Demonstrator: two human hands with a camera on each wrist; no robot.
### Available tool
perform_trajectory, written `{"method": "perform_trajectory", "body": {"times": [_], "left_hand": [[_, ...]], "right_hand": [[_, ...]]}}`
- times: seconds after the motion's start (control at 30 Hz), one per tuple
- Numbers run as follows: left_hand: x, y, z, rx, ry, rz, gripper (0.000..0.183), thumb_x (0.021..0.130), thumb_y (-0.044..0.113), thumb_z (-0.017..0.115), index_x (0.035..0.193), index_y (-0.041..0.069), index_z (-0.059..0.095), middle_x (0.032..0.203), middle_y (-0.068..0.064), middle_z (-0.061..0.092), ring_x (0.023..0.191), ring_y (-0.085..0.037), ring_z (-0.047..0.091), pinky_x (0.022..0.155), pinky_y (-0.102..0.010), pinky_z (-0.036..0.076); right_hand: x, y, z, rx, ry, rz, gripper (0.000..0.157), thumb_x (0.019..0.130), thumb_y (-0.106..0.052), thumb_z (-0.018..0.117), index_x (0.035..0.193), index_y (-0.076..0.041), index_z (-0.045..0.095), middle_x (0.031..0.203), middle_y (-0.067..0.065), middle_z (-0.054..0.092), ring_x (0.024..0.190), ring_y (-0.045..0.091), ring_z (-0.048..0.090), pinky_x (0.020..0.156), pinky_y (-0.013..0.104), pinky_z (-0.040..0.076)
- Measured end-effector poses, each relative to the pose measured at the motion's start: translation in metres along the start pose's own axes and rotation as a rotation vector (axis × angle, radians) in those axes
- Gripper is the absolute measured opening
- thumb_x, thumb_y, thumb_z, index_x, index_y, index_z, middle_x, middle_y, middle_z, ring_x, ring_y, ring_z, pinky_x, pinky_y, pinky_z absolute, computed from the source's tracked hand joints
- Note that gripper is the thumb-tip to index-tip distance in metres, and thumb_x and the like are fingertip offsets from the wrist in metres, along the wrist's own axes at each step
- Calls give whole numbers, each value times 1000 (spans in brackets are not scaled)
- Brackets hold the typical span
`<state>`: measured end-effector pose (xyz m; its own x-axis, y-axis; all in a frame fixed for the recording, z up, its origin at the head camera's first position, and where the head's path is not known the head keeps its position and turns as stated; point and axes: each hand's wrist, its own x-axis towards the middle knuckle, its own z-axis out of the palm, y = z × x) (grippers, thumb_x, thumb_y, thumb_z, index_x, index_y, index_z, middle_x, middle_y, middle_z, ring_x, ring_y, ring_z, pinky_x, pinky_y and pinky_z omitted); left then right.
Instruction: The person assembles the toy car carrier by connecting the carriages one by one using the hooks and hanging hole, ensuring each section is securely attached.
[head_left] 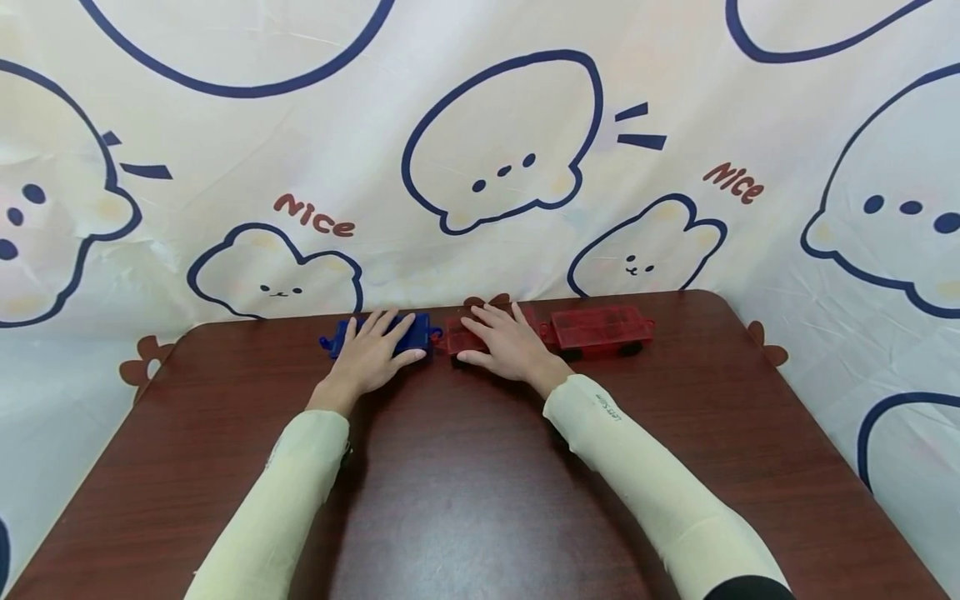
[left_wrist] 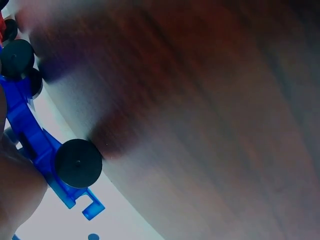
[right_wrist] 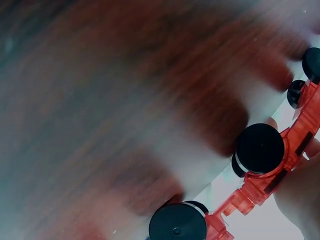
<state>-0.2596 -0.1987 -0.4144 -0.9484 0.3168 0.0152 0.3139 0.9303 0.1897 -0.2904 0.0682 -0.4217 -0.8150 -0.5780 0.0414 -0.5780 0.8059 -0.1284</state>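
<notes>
A blue toy train car stands at the table's far edge under my left hand, which rests on its top with fingers spread. Black wheels and an end hook show in the left wrist view. To its right is a see-through red toy train car, with my right hand spread over it. The blue car's right hook meets the red car's near end. Farther right, a second red car sits in the same line, end to end with the first.
The brown wooden table stretches from the cars toward me. Right behind them hangs a white cloth with cartoon outlines, which also runs along both sides.
</notes>
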Motion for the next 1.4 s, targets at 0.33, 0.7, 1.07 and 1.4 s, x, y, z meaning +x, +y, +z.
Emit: {"method": "perform_trajectory", "body": {"times": [0.33, 0.7, 1.07, 1.4], "left_hand": [[0, -2, 1, -14, 12, 4, 75, 102, 60, 47, 162, 17, 30, 164, -20, 26, 152, -42, 15, 116, -69, 0], [-2, -5, 0, -62, 42, 12, 74, 102, 57, 49, 160, 14, 32, 162, -22, 28, 150, -44, 18, 115, -71, 2], [-3, -5, -1, -97, 55, 11, 74, 103, 56, 49, 161, 14, 31, 162, -21, 28, 149, -45, 19, 115, -71, 2], [-4, -4, -3, -103, 60, 33, 73, 103, 55, 50, 161, 15, 32, 161, -21, 29, 149, -44, 20, 115, -72, 4]], "right_hand": [[0, 0, -1, 9, -2, -6, 77, 99, -69, 44, 159, -22, 38, 165, 5, 30, 153, 26, 21, 121, 58, 5], [0, -3, -2, 13, -17, 2, 76, 98, -68, 45, 159, -23, 37, 165, 4, 30, 153, 25, 21, 122, 57, 5], [1, -5, -4, 12, -32, 8, 76, 98, -68, 46, 159, -23, 37, 165, 3, 30, 153, 25, 21, 122, 58, 6], [2, -2, -4, 32, -20, 30, 76, 98, -68, 46, 159, -23, 38, 165, 4, 30, 154, 25, 20, 122, 58, 5]]}}
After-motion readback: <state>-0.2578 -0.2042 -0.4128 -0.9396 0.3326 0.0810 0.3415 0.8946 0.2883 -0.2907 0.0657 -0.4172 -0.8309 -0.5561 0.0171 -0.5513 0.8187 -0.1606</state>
